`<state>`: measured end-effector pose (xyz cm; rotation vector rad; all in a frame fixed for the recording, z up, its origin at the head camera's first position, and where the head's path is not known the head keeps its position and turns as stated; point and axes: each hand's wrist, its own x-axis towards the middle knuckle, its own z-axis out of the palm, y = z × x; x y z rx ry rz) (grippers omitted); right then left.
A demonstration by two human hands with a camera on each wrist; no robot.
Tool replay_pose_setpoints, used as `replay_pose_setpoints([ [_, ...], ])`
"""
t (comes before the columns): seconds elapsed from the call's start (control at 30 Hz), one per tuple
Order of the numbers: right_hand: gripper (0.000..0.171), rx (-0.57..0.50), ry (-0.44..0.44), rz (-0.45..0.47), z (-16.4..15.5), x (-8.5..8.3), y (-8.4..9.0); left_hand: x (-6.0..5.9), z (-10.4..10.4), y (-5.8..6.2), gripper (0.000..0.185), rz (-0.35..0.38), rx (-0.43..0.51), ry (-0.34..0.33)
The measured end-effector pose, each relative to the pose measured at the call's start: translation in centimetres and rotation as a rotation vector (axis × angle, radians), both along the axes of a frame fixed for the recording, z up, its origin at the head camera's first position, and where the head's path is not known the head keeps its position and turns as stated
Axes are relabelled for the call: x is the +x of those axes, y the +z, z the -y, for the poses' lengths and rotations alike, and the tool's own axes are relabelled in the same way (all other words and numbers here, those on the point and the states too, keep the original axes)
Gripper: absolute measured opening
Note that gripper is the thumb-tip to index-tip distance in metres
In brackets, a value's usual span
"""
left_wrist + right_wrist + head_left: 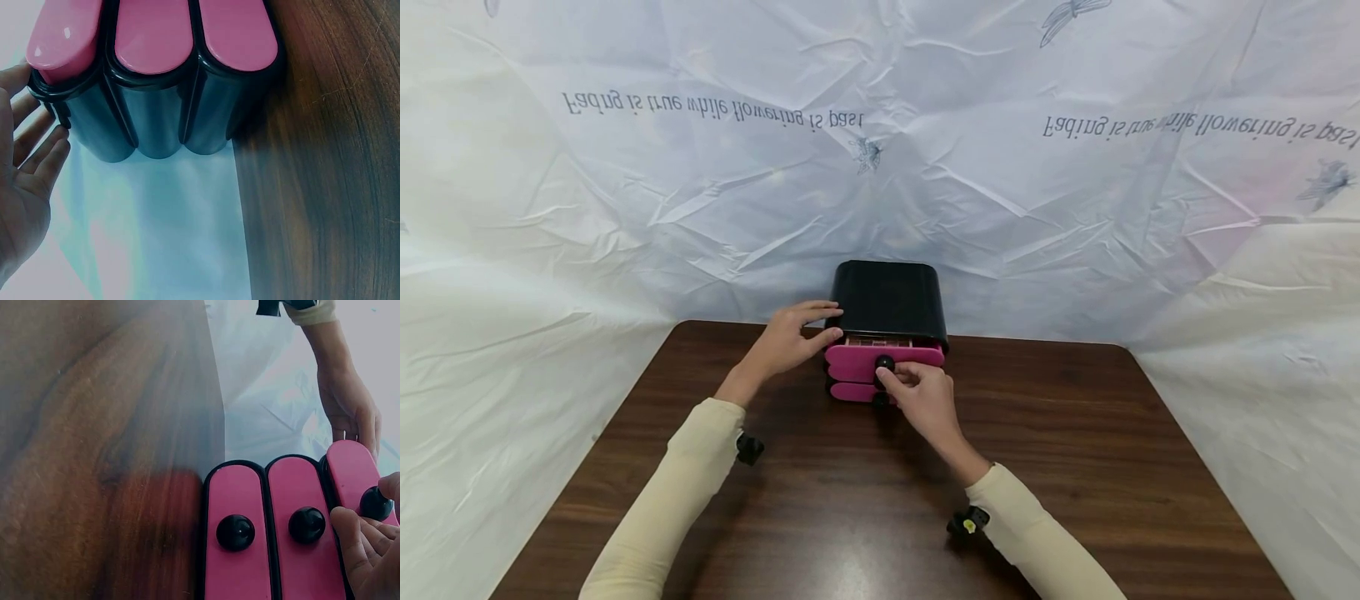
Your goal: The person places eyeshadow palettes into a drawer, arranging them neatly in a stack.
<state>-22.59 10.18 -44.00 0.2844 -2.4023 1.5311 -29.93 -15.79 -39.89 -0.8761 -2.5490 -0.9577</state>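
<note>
A small black cabinet (pixel 887 296) with pink drawer fronts stands at the back of the table. Its top drawer (pixel 853 360) sits slightly pulled out, and a narrow strip of brownish contents shows in the gap. With thumb and fingers my right hand (pixel 927 402) pinches that drawer's round black knob (pixel 375 504). My left hand (pixel 786 340) rests against the cabinet's upper left side, fingers fairly straight. In the right wrist view the middle drawer (pixel 294 481) and bottom drawer (pixel 234 494) are flush in their frames, each with its own black knob.
The brown wooden table (pixel 1075 467) reaches toward me and to both sides. Behind the cabinet hangs a wrinkled white sheet (pixel 737 192) printed with lettering and flowers; it also covers the left and right sides.
</note>
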Motion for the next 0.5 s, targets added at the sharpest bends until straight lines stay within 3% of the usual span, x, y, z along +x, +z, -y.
replay_pose_setpoints([
  [0.5,0.037,0.013,-0.031,-0.016,0.1,-1.3,-0.1,0.0,0.1,-0.2,0.046,0.000,0.005,-0.005],
])
